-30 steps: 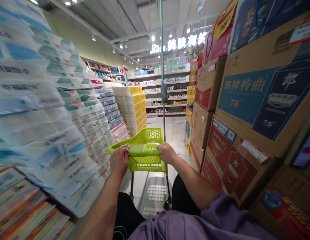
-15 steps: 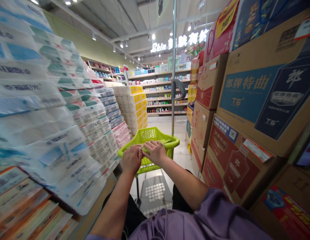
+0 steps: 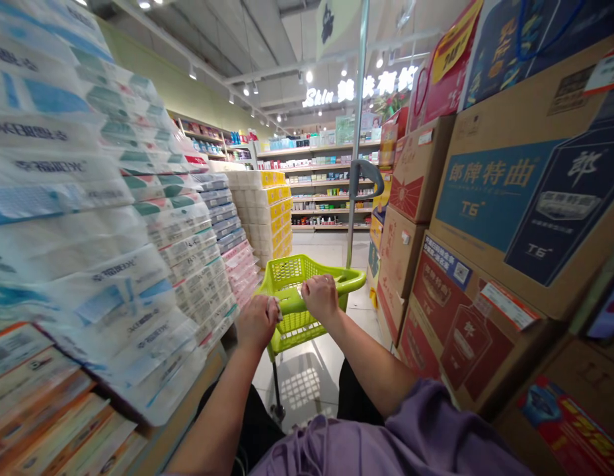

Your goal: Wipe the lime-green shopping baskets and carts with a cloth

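"Shopping cart (image 3: 307, 334), bright green, right in front of the person. Where are the hands on it?"

"Both are on the handle (image 3: 291, 303), on the near side. The left hand (image 3: 257, 322) is curled over the left part, fingers bent down against it."

"And that pale bit at its fingers?"

"A small white scrap (image 3: 275, 307), perhaps tissue or paper; it's too small and soft in the view to be sure."

"What about the right hand (image 3: 320, 297)?"

"Closed over the handle too, knuckles up, farther right. The two hands are apart, with green plastic showing between them."

"Which way does the cart sit?"

"Upright on the pale tiled floor (image 3: 324, 357), in the aisle, its right side reaching out past the right hand. One wheel (image 3: 277, 412) shows at the lower left, and a grid-patterned shadow lies under the basket."

"Something tall stands by it?"

"A metal pole (image 3: 359, 119), just beyond the right side of the handle, with a grey loop (image 3: 366, 180) partway up."

"And around the aisle?"

"Plastic-wrapped packs (image 3: 123, 297) are piled on the left, with a cream-and-yellow stack (image 3: 262, 215) farther along. Cardboard cartons (image 3: 505, 192) rise on the right. Stocked shelves (image 3: 319, 185) cross the far end, below a lit white sign (image 3: 359, 86)."
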The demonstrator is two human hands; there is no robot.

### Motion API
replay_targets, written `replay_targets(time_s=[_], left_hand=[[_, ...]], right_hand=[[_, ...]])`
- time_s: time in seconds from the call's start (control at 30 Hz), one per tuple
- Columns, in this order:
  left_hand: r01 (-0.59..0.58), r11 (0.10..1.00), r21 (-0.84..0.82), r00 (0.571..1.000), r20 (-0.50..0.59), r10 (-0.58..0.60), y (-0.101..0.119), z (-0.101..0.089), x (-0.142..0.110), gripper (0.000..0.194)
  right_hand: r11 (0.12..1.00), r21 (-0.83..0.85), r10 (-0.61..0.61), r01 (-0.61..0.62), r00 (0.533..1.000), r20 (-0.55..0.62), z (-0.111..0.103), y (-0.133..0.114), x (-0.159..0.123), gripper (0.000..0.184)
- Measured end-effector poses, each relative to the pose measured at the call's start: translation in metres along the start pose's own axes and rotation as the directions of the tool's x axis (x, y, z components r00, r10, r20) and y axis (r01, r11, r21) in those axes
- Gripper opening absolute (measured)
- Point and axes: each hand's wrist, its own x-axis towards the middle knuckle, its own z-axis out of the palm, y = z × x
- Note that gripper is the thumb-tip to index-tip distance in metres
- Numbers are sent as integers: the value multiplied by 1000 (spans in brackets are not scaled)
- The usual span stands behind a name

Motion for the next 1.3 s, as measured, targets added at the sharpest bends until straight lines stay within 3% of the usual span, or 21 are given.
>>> replay_targets(time_s=[0.1, 0.23, 0.43, 0.63, 0.77, 0.87, 0.97, 1.13, 1.3], left_hand=[[-33, 995, -90, 998, 53, 38, 14, -1, -2, 31], [-86, 969, -232, 987, 113, 115, 14, -1, 1, 34], [-79, 914, -398, 985, 107, 132, 13, 11, 7, 35], [-104, 877, -468, 980, 104, 172, 27, 30, 10, 34], [-113, 869, -482, 979, 97, 181, 36, 39, 10, 36], [-111, 886, -451, 985, 70, 160, 39, 46, 8, 37], [-79, 902, -425, 991, 60, 115, 37, 53, 4, 36], [-11, 927, -374, 993, 105, 54, 24, 61, 1, 32], [43, 951, -307, 989, 146, 2, 16, 64, -1, 32]], right_hand=[[995, 3, -101, 101, 991, 88, -2, -15, 1, 28], [983, 26, -183, 181, 970, 161, -8, -16, -8, 36], [970, 46, -243, 239, 950, 195, -26, 10, -10, 39], [979, 22, -204, 203, 967, 154, -33, 38, -6, 43], [985, 5, -171, 174, 960, 223, -37, 55, 0, 39], [994, -46, -79, 96, 955, 286, -40, 47, 1, 35], [994, -106, 29, 0, 961, 274, -39, 20, -9, 34], [987, -50, -139, 151, 974, 181, -28, -14, -36, 26], [971, -62, -226, 232, 970, 95, -20, 0, -38, 34]])
